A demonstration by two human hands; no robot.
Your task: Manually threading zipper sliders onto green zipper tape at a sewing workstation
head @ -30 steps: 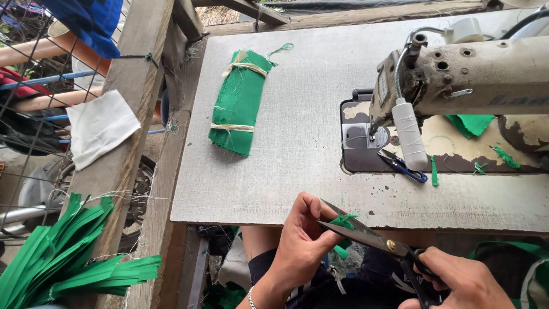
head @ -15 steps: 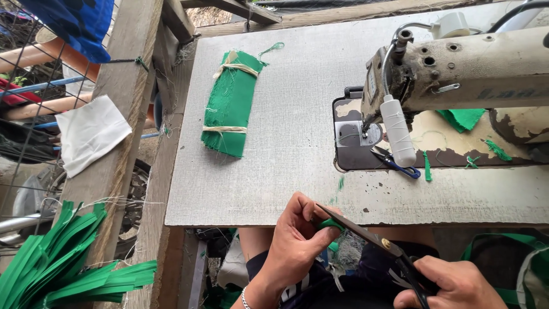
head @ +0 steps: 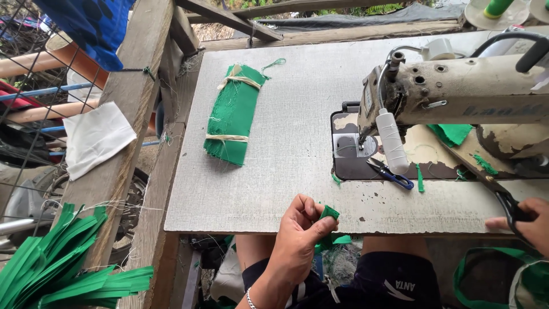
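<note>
Pinching green fabric piece (head: 329,213) in left hand (head: 297,237) grip | right hand (head: 529,223) grip closed on scissors (head: 506,200), well apart

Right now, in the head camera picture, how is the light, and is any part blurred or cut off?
Head view: soft, even daylight, only faint shadows under the sewing machine and beside the green fabric bundle; no strong glare on the table. The left hand with its green scrap looks sharp; the right hand, holding scissors, is cut by the frame edge.

Grey worktable (head: 274,171) with tied green fabric bundle (head: 233,114), old sewing machine (head: 457,97), blue-handled snips (head: 390,173).
</note>
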